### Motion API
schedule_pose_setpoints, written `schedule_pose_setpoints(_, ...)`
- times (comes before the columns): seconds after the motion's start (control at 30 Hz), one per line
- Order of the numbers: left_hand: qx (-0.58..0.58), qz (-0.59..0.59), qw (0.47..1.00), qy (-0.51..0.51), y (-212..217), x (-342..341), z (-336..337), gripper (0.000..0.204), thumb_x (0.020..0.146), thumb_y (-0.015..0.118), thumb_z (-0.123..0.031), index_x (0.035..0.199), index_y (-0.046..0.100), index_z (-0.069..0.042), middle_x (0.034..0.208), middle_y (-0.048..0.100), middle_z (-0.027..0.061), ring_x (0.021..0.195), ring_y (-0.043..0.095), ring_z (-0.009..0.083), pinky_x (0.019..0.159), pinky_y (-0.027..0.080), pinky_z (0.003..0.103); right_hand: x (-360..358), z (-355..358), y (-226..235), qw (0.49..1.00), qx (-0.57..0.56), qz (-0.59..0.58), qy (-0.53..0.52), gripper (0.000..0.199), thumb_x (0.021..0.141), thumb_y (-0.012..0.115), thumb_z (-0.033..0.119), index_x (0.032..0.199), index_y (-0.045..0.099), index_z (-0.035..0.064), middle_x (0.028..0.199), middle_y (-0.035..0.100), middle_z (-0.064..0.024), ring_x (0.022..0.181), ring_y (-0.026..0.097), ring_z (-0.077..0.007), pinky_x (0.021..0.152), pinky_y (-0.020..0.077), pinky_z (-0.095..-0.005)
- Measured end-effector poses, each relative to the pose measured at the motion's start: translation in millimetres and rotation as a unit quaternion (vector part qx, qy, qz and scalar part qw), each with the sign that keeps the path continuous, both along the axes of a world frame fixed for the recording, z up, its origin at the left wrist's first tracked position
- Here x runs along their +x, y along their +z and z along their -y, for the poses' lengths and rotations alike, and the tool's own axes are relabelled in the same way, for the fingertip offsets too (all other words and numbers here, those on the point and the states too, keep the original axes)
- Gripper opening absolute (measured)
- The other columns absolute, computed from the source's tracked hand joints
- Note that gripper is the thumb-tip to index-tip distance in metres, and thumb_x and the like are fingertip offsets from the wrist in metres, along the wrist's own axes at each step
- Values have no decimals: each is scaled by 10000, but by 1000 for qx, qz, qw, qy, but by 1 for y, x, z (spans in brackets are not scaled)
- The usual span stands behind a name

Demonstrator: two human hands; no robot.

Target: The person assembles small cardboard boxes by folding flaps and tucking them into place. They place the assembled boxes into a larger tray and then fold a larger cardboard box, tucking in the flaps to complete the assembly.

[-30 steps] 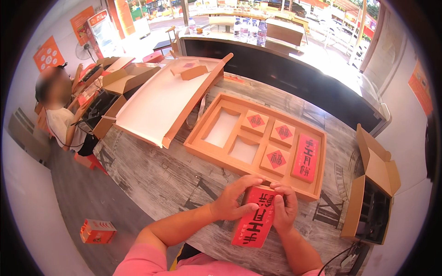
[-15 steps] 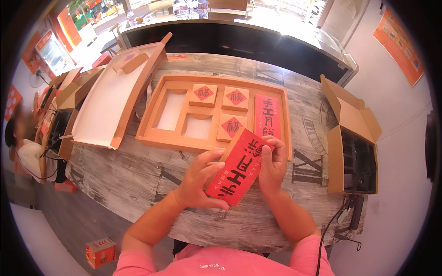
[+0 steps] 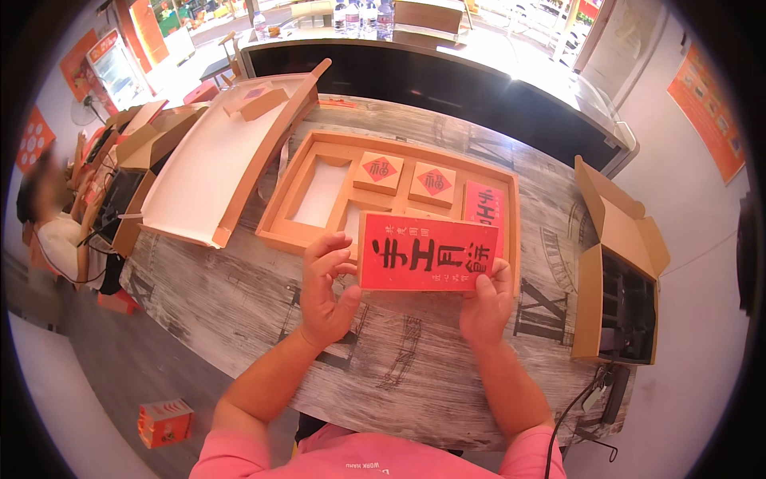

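Observation:
A flat red rectangular box [image 3: 431,254] with large black characters is held up level in front of me. My right hand [image 3: 487,305] grips its lower right corner, thumb on the front. My left hand [image 3: 329,289] is beside the box's left edge, fingers spread; I cannot tell whether it touches. Behind is a shallow cardboard tray [image 3: 279,244] with cut-out compartments. In it sit a small square box [image 3: 377,171] with a red diamond label, a matching square box [image 3: 433,182] and another red box [image 3: 483,203]. The held box hides part of the tray.
A large white-lined cardboard lid [image 3: 187,164] leans at the left, a small carton [image 3: 259,104] inside it. An open carton [image 3: 586,307] with black contents stands at the right edge, cables [image 3: 594,383] below. A person [image 3: 60,231] sits far left. A red box [image 3: 165,423] lies on the floor.
The red box has turned from a slant to level and moved up over the tray's front. My left hand has let go of its side and opened; my right hand now grips its lower right corner.

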State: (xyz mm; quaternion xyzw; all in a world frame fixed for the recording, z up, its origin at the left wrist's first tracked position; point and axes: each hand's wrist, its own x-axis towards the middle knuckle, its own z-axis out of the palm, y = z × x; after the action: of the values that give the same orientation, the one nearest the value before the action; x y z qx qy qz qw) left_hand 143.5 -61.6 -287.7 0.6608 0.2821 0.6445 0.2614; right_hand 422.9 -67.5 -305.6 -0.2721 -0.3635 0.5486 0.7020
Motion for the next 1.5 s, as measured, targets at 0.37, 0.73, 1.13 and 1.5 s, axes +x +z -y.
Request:
schedule_pose_setpoints(0.37, -139, 104, 983, 51, -2, -11, -12, 303, 1118, 573, -108, 1398, 629, -6, 1371, 559, 116, 1048, 632, 124, 881, 561, 269, -36, 23, 7, 956, 127, 263, -11, 1015, 859, 839, -49, 1653, 212, 33, 1515, 478, -162, 1387, 566, -280, 1142, 517, -440)
schedule_pose_setpoints(0.73, -157, 180, 968, -73, 3, 15, 4, 865, 1011, 767, -159, 1681, 237, -31, 1588, 467, 190, 1420, 538, 265, 1134, 493, 413, -45, 26, 16, 820, 278, 499, -33, 732, 801, 904, 68, 1412, 505, 14, 1419, 606, -304, 1277, 642, -465, 1033, 559, -502)
schedule_pose_setpoints(1.13, -78, -186, 979, -27, 23, 5, 2, 1099, 759, 940, -586, 1575, 468, -22, 1693, 285, 310, 1581, 325, 456, 1268, 315, 516, -41, 25, 25, 784, 249, 567, -49, 740, 839, 847, 103, 1503, 540, -11, 1495, 570, -276, 1356, 580, -468, 1125, 489, -521)
schedule_pose_setpoints(1.5, -94, -176, 971, 133, 39, -26, -16, 808, 807, 827, -241, 1533, 543, -28, 1630, 422, 261, 1502, 459, 395, 1205, 413, 466, -45, 28, 27, 670, 216, 707, -70, 693, 793, 853, 182, 1438, 638, 47, 1605, 496, -180, 1506, 431, -401, 1151, 417, -506)
